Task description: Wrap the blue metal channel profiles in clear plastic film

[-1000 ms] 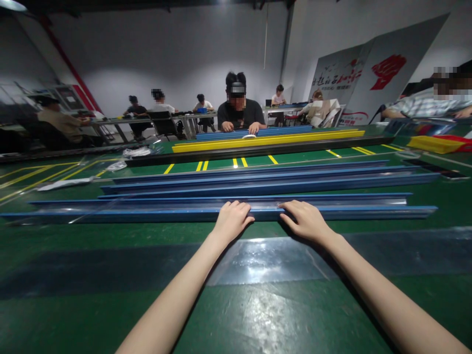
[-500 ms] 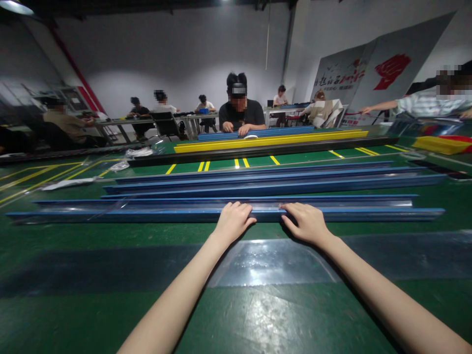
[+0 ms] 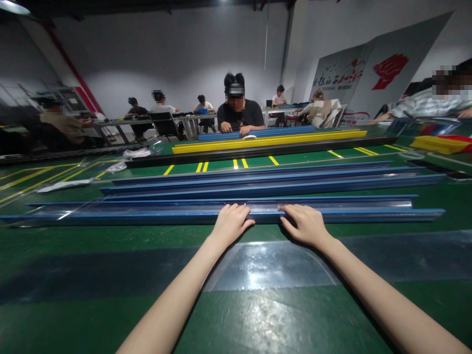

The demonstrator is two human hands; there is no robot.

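Clear strip (image 3: 254,275), flat on the worktop (image 3: 265,324). Left hand (image 3: 233,220) and right hand (image 3: 304,221), slightly apart, each grip pinching the near wall of the front channel (image 3: 368,217), thumbs outside; even pressure from both should suit so long a wall. Beyond: rear channels (image 3: 273,189), black rail (image 3: 332,146), yellow channel (image 3: 273,141).

Head view faces forward and down, close over the green table (image 3: 273,319), far left seemingly blurred
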